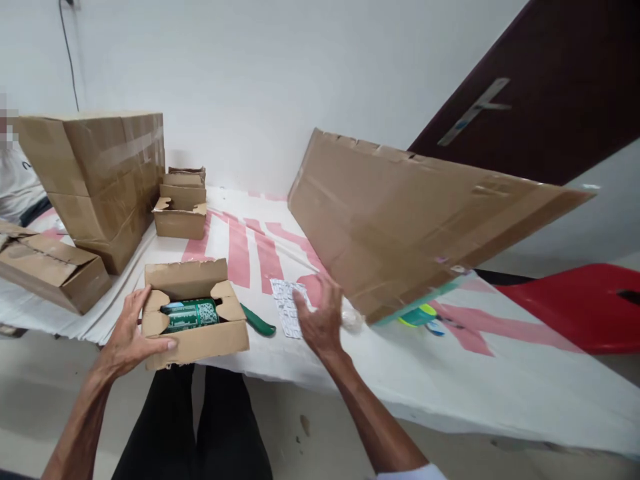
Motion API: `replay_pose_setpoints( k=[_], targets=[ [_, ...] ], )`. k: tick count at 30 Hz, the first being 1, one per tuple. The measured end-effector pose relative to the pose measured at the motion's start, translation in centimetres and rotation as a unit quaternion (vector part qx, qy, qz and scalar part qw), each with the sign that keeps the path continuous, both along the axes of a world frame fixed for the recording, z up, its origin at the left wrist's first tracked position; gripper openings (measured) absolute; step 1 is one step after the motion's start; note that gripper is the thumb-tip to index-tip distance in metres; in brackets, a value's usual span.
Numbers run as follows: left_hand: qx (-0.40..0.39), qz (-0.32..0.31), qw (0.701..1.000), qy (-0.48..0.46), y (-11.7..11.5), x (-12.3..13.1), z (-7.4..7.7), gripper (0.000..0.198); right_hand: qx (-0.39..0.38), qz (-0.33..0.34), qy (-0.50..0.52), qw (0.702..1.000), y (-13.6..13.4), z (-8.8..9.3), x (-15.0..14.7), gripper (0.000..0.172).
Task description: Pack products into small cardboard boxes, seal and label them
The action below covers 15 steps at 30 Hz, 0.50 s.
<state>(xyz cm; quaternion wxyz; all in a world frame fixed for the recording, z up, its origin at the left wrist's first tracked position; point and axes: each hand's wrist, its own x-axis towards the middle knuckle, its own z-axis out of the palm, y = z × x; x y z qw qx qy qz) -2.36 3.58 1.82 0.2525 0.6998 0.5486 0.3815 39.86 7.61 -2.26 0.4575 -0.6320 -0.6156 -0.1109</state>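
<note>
My left hand (131,333) grips the left end of a small open cardboard box (200,347), thumb along its front flap and fingers behind its left side. Inside lies a green printed item (193,315), like a can or packet, partly covered by the folded end flaps. To the right of the box rests a curved green handle (259,321); its other end is hidden by the box. Over the right edge of a white printed sheet (286,308), my right hand (320,317) is held with its fingers apart and bent, nothing visible in them.
Large taped cartons (115,180) are stacked at the left, beside a closed box (55,267). Small open boxes (180,217) stand behind. A big cardboard panel (400,220) leans at the right, near a yellow-green roll (417,315) and a red chair (580,307). A person's sleeve shows far left.
</note>
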Motion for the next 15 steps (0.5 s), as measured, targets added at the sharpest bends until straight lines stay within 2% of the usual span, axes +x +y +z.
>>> replay_pose_setpoints(
  k=[2,3,5,7,11,13,15],
  targets=[
    [0.002,0.004,1.0,0.001,-0.2,0.3,-0.3,0.115,-0.024,0.115,-0.021,0.993,0.5,2.7,-5.1,0.064],
    [0.003,0.005,1.0,0.0,-0.3,0.4,-0.4,0.115,-0.043,0.155,-0.031,0.986,0.7,3.5,-7.5,0.072],
    [0.002,0.005,1.0,-0.003,-0.3,0.6,-0.9,0.117,-0.096,0.195,-0.052,0.975,0.9,4.2,-11.2,0.086],
    [0.005,0.006,1.0,-0.008,-0.2,0.8,-1.5,0.12,-0.149,0.201,-0.063,0.966,1.0,4.0,-13.4,0.091],
    [0.016,0.015,1.0,-0.021,-0.3,1.5,-2.4,0.126,-0.215,0.197,-0.032,0.956,1.0,3.9,-13.7,0.081],
    [0.017,0.015,0.999,-0.029,-0.3,1.8,-2.7,0.127,-0.249,0.217,0.033,0.943,1.0,4.8,-12.8,0.069],
    [0.015,0.013,0.999,-0.037,-0.4,2.0,-2.8,0.129,-0.284,0.25,0.12,0.918,1.0,5.9,-11.6,0.058]
  ],
)
